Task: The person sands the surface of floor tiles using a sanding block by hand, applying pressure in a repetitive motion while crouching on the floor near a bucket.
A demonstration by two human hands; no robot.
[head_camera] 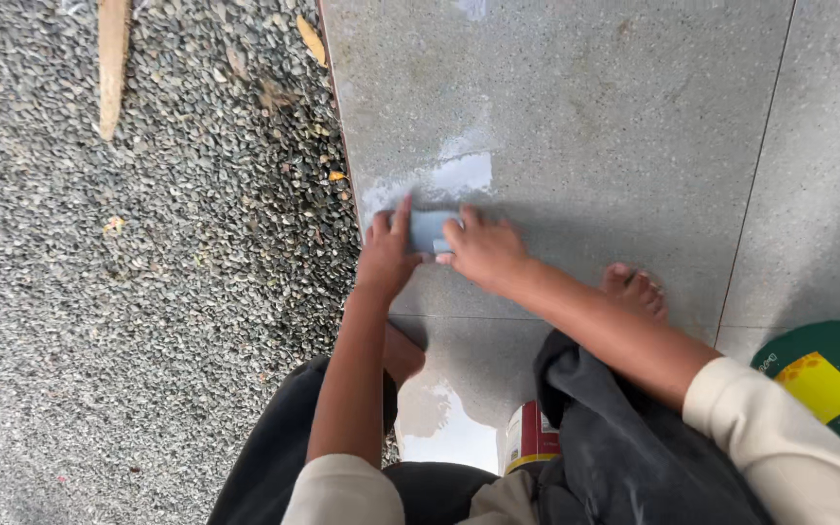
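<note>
On the grey floor tile, small blue block lies crosswise between both hands; left hand and right hand fingers pinch its ends, equally near.

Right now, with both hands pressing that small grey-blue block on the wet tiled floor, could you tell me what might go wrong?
The left hand and right hand press the small grey-blue block right beside the tile edge; fingers might scrape on the loose gravel. The wet patch on the grey floor tile could let the bare foot slip. The red and white can near the knees may be knocked over.
</note>
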